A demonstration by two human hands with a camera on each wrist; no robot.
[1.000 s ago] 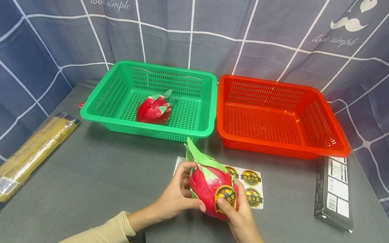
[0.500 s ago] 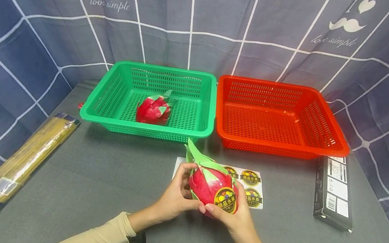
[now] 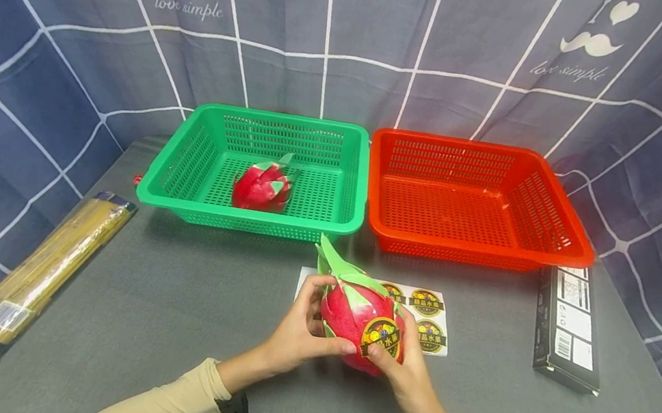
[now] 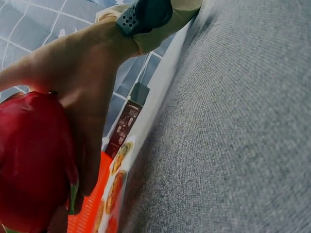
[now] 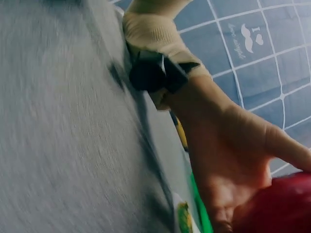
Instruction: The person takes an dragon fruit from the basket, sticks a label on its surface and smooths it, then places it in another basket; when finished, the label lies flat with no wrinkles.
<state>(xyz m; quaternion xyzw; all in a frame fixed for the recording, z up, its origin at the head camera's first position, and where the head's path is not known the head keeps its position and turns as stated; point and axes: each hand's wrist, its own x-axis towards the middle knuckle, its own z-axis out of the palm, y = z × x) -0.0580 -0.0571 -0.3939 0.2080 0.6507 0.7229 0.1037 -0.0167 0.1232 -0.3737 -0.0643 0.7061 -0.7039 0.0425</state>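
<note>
A dragon fruit (image 3: pixel 349 312) with pink-red skin and green leafy tips is held between both hands over the table. My left hand (image 3: pixel 298 330) grips its left side, with the thumb along the lower front. On the other side my right hand (image 3: pixel 413 368) holds the fruit, its thumb pressing on a round black-and-gold sticker (image 3: pixel 382 335) on the skin. Behind the fruit lies a white sticker sheet (image 3: pixel 444 317) with more round labels, partly hidden. In the left wrist view the red fruit (image 4: pixel 31 160) fills the lower left against the palm.
A green basket (image 3: pixel 249 218) at the back holds another dragon fruit (image 3: pixel 262 185). Beside it stands a red basket (image 3: pixel 481 249). A long clear pack of thin sticks (image 3: pixel 44 268) lies at the left, and a black box (image 3: pixel 570 325) at the right. Grid-patterned curtain hangs behind.
The right thumb slid off the sticker toward the fruit's lower front, then came back onto the sticker's lower edge. The left hand stays nearly still, its thumb shifting slightly right.
</note>
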